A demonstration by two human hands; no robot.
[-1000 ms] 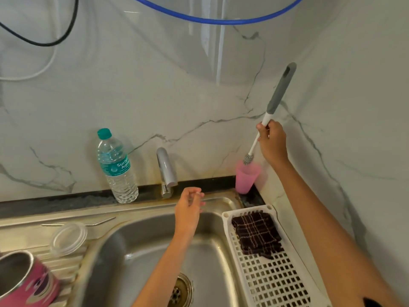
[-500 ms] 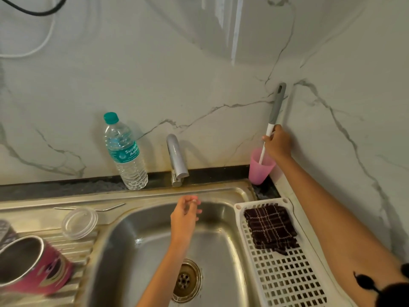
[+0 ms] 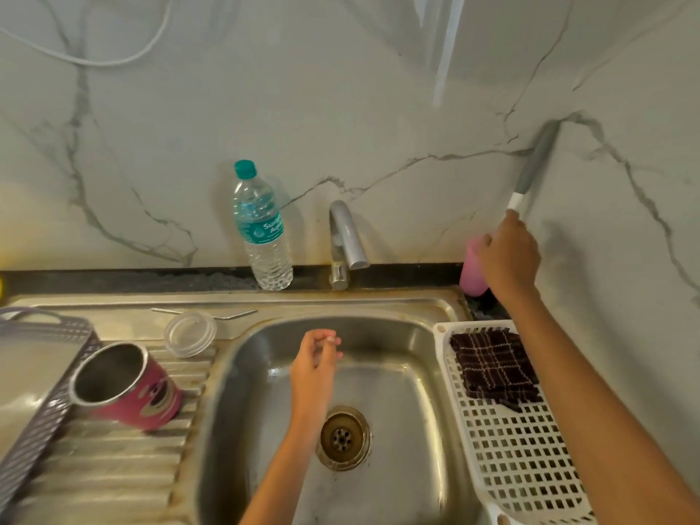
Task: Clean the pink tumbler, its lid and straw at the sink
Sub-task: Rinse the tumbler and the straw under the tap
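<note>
Pink tumbler [image 3: 128, 388] lies on its side on the ribbed drainboard to our left of the sink [image 3: 416, 373], its open steel mouth turned toward us and its rim just beside a grey woven basket [image 3: 38, 373]. Over the basin, above the drain [image 3: 342, 437], our left hand [image 3: 316, 358] hangs with fingers loosely curled and fingertips drawn together, holding nothing we can see. To our right a white perforated tray [image 3: 511, 430] carries a dark checked cloth [image 3: 492, 369]. Behind the tumbler the clear lid [image 3: 190, 333] rests flat on the drainboard, and just past it the metal straw [image 3: 227, 315] lies along the sink's back ledge. Farther back, a water bottle [image 3: 261, 229] stands upright by the tap [image 3: 342, 240]. In the far corner our right hand [image 3: 509, 255] is curled round the shaft of a brush [image 3: 534, 164], whose grey handle tilts up against the marble wall; the hand covers the top of a small pink cup [image 3: 473, 270].
</note>
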